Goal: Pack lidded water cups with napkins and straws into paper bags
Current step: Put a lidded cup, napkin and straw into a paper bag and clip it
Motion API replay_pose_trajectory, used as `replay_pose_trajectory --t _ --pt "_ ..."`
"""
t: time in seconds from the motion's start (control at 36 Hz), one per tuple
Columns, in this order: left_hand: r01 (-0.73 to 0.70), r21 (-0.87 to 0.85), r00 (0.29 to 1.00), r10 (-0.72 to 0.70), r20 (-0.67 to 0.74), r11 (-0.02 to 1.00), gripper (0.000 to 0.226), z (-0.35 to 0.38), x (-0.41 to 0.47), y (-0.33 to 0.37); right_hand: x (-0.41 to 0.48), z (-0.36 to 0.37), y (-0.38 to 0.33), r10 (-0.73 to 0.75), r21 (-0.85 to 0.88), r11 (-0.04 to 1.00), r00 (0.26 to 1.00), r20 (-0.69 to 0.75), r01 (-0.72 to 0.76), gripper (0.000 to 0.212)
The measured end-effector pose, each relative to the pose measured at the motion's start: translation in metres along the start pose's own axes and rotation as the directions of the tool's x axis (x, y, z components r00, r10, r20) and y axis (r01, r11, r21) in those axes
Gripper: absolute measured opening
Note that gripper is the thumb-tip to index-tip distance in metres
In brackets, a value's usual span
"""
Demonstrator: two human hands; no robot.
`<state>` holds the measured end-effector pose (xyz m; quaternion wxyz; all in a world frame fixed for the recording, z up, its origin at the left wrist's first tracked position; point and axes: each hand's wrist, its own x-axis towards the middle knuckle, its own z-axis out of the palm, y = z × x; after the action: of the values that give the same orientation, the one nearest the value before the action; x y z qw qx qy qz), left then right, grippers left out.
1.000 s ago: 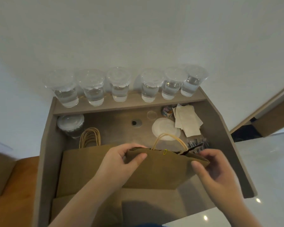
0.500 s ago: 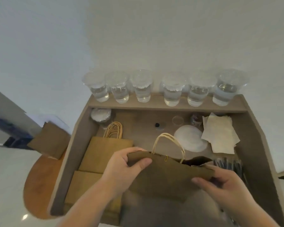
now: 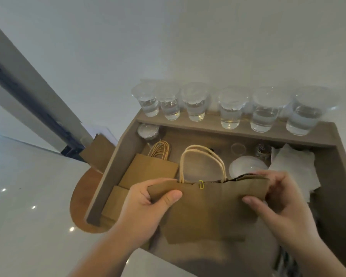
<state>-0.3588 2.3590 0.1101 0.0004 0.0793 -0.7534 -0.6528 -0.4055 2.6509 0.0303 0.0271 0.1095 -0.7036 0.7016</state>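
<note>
A brown paper bag (image 3: 208, 208) with cream handles stands in the middle of the desk, its top folded shut and pinned by a yellow paper clip (image 3: 201, 184). My left hand (image 3: 148, 204) grips the bag's top left corner. My right hand (image 3: 278, 198) grips its top right corner. Several lidded water cups (image 3: 230, 110) stand in a row on the raised back shelf. White napkins (image 3: 296, 168) lie at the right, behind my right hand. What is inside the bag is hidden.
Flat spare paper bags (image 3: 148, 170) lie stacked at the left of the desk (image 3: 116, 162). A stack of clear lids (image 3: 148, 130) sits in the back left corner and a white lid (image 3: 246, 166) near the middle. A brown bag (image 3: 98, 150) rests beyond the desk's left side.
My head has turned left, so the desk has shifted right in view. The bag has been lifted a little and its handles now stand up. Both hands keep their grip on the folded top.
</note>
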Motion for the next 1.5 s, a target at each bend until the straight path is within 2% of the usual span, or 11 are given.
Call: replay_pose_trajectory --t 0.08,0.19,0.25,0.39,0.58,0.75,0.81,0.94,1.08,1.22,1.5 --pt "-0.041 -0.035 0.999 0.041 -0.008 0.999 0.023 -0.011 -0.014 0.013 0.010 0.007 -0.024 0.033 0.023 0.999 0.982 0.184 -0.038 0.087" --pt "-0.035 0.027 0.996 0.037 -0.077 0.999 0.025 -0.036 -0.035 0.021 0.019 0.027 -0.060 0.014 0.051 0.998 0.897 0.441 -0.040 0.028" --pt "-0.027 -0.016 0.991 0.024 -0.130 1.000 0.029 -0.053 -0.049 0.021 0.018 0.045 -0.075 0.006 0.060 0.997 0.856 0.517 -0.043 0.018" --pt "-0.036 -0.093 0.973 0.014 -0.230 0.995 0.050 -0.104 -0.093 0.021 0.006 0.108 -0.096 0.001 0.056 0.998 0.836 0.549 -0.038 0.033" --pt "-0.069 -0.101 0.917 0.024 -0.397 0.992 0.031 -0.193 -0.163 0.008 -0.030 0.224 -0.120 -0.057 0.114 0.993 0.811 0.582 -0.012 0.016" --pt "-0.090 0.000 0.853 0.077 -0.516 0.996 0.032 -0.286 -0.222 -0.008 -0.078 0.338 -0.151 -0.100 0.083 0.995 0.812 0.574 0.064 0.040" --pt "-0.100 0.056 0.835 0.114 -0.538 0.993 0.029 -0.316 -0.240 -0.015 -0.091 0.374 -0.159 -0.126 0.099 0.992 0.792 0.598 0.082 0.031" --pt "-0.094 0.095 0.843 0.130 -0.522 0.991 0.029 -0.386 -0.279 -0.032 -0.109 0.443 -0.168 -0.190 0.028 0.965 0.623 0.759 0.260 0.018" --pt "-0.079 0.049 0.840 0.093 -0.534 0.996 0.034 -0.438 -0.297 -0.043 -0.109 0.489 -0.180 -0.024 -0.022 0.993 0.389 0.921 0.113 0.068" --pt "-0.088 -0.011 0.848 0.069 -0.525 0.996 0.035 -0.478 -0.294 -0.050 -0.093 0.538 -0.200 0.017 -0.048 0.982 0.166 0.986 0.185 0.073" --pt "-0.060 -0.027 0.839 0.036 -0.544 0.998 0.030 -0.555 -0.239 -0.058 -0.032 0.631 -0.182 0.026 -0.050 0.978 0.122 0.992 0.203 0.065"
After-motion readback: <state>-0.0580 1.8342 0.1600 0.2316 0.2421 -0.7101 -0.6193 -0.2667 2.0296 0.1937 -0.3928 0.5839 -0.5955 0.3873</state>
